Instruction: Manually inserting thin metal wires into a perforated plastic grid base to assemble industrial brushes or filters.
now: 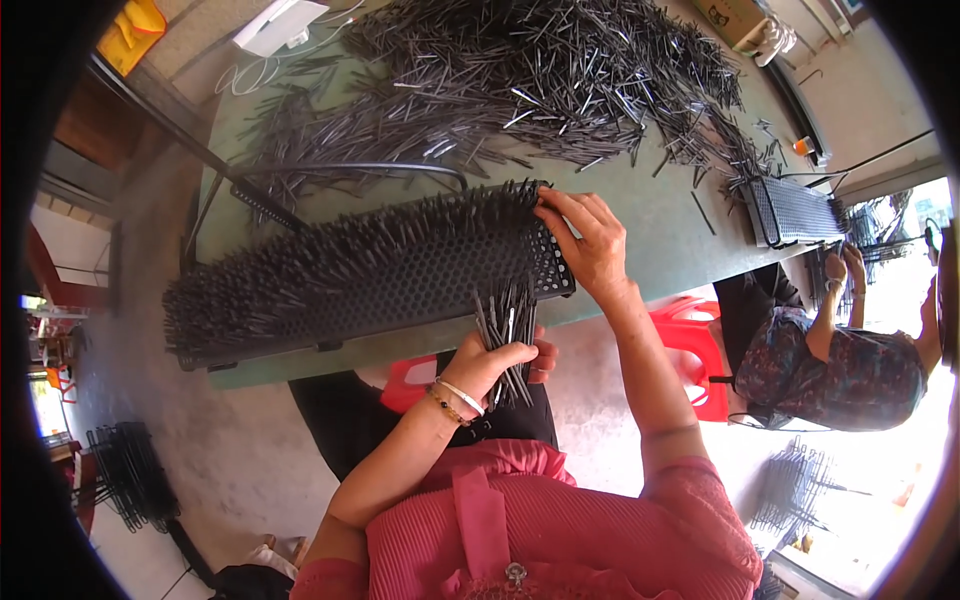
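A bundle of thin dark sticks [510, 318] is gripped in my left hand [488, 362], just below the near edge of a long black perforated rack [400, 281]. Dark sticks stand packed in the rack's holes along its left end and far side, while bare holes show toward the near right. My right hand [588, 235] is at the rack's far right corner, thumb and fingers pinched together by the last sticks there. Whatever is between those fingertips is too small to make out.
A big heap of loose dark sticks [560, 70] covers the back of the green table [660, 225]. At right, another person [835, 360] works at a second perforated rack [795, 212]. Red plastic stools [695, 350] stand beneath. A white device [280, 28] with a cable lies back left.
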The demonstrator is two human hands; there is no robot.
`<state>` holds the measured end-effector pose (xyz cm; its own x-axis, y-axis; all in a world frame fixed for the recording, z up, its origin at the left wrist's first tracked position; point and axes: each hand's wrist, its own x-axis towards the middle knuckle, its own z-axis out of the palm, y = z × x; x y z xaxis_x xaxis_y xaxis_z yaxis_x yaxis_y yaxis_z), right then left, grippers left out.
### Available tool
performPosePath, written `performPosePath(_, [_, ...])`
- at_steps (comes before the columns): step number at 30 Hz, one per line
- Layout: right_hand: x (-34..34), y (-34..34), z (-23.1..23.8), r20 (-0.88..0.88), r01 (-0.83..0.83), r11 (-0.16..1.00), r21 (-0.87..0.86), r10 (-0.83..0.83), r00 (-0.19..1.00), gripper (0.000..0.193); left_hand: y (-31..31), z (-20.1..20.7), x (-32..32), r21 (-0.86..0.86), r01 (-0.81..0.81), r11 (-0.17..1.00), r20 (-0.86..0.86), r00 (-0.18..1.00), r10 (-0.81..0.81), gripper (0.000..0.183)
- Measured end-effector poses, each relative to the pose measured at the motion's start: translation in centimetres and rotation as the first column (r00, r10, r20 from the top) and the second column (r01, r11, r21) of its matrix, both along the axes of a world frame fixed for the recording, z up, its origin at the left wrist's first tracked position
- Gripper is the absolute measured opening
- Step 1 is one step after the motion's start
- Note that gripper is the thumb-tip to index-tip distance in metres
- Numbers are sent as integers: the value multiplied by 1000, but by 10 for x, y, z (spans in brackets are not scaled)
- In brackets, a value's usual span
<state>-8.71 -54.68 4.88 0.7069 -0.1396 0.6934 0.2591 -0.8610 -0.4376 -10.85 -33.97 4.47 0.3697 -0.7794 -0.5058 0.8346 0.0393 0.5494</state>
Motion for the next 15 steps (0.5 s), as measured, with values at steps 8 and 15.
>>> performPosePath(8, [-2, 3, 10, 69, 30, 999, 12, -31, 997, 19, -1, 0, -2, -5, -51, 999, -17, 999, 51, 22])
performPosePath(15, [-45, 36, 29, -339, 135, 824, 550, 73, 938, 15, 5, 7, 0, -28, -88, 996, -15, 996, 88, 22])
